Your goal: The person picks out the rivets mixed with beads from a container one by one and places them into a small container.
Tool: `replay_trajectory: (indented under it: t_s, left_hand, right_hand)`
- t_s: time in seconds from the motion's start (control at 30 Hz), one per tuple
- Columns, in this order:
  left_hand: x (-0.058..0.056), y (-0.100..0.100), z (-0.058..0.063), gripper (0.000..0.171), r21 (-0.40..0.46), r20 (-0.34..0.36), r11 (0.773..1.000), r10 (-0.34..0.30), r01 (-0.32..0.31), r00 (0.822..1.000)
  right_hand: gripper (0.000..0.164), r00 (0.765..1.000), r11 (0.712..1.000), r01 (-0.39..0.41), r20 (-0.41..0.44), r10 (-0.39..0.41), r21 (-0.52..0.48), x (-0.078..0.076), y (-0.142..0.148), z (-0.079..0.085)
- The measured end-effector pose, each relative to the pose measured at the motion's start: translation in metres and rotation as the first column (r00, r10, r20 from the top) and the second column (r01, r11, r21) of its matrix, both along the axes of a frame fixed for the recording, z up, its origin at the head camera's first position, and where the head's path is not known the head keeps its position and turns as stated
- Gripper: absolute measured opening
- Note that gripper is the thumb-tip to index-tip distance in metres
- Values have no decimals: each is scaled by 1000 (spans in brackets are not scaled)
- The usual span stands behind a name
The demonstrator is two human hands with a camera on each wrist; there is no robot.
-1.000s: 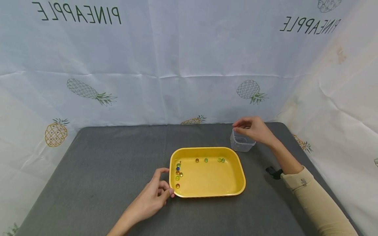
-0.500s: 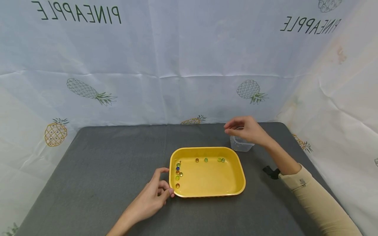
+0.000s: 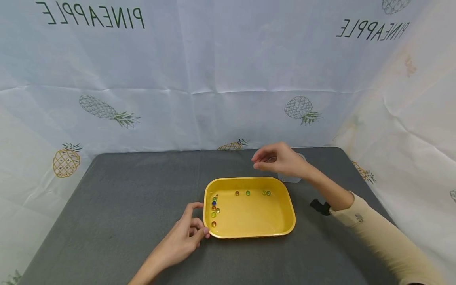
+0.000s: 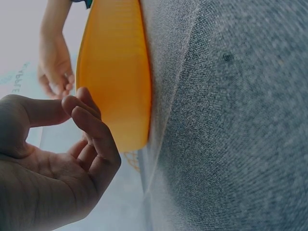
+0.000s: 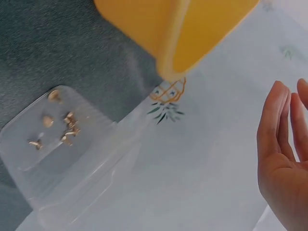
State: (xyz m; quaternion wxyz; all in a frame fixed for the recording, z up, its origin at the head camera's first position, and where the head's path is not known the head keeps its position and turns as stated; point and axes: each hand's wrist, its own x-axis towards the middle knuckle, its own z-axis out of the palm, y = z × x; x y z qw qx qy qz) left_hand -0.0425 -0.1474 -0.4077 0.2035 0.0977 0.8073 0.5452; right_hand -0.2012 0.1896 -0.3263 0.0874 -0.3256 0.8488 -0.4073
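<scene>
A yellow plastic tray [image 3: 254, 213] lies on the grey table with several glass marbles in it. Some line its left side, such as a blue marble [image 3: 214, 203]; others lie along the far side, like a green marble [image 3: 247, 193]. A tiny gold piece [image 3: 217, 195] sits at the upper left. My left hand [image 3: 183, 235] holds the tray's near left corner, thumb at the rim. My right hand [image 3: 281, 160], fingers loosely bent and holding nothing, hovers beyond the tray, partly covering a clear plastic container [image 3: 290, 179]. Several small brass-coloured tacks [image 5: 70, 126] lie inside that container.
The grey cloth-covered table [image 3: 149, 190] ends at a white curtain [image 3: 160, 118] printed with pineapples, which also hangs along both sides. A black strap [image 3: 320, 207] hangs at the right wrist, below a beige sleeve [image 3: 377, 233].
My right hand has moved left and slightly toward me, away from over the clear container to above the tray's far side. The left hand, tray and marbles have stayed put.
</scene>
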Motion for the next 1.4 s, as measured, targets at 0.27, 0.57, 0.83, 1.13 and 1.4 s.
replay_trajectory:
  t_s: [0.27, 0.57, 0.83, 1.13, 1.4]
  left_hand:
    - [0, 0, 0, 64, 1, 5, 1000, 0, 0, 1000]
    - [0, 0, 0, 64, -2, -7, 1000, -5, 5, 1000]
    - [0, 0, 1, 62, 3, 2, 1000, -7, 7, 1000]
    - [1, -1, 1, 62, 8, 7, 1000, -7, 6, 1000]
    - [1, -2, 1, 61, 7, -4, 1000, -17, 17, 1000]
  right_hand:
    - [17, 998, 998, -53, 27, 53, 16, 2, -19, 3]
    - [18, 992, 994, -109, 68, 107, 28, 4, -34, 3]
    - [18, 986, 987, -152, 74, 148, 56, 5, -52, 3]
    - [21, 965, 967, -243, 123, 233, 78, 4, -74, -1]
    - [24, 944, 946, -301, 176, 278, 121, 4, -90, -9]
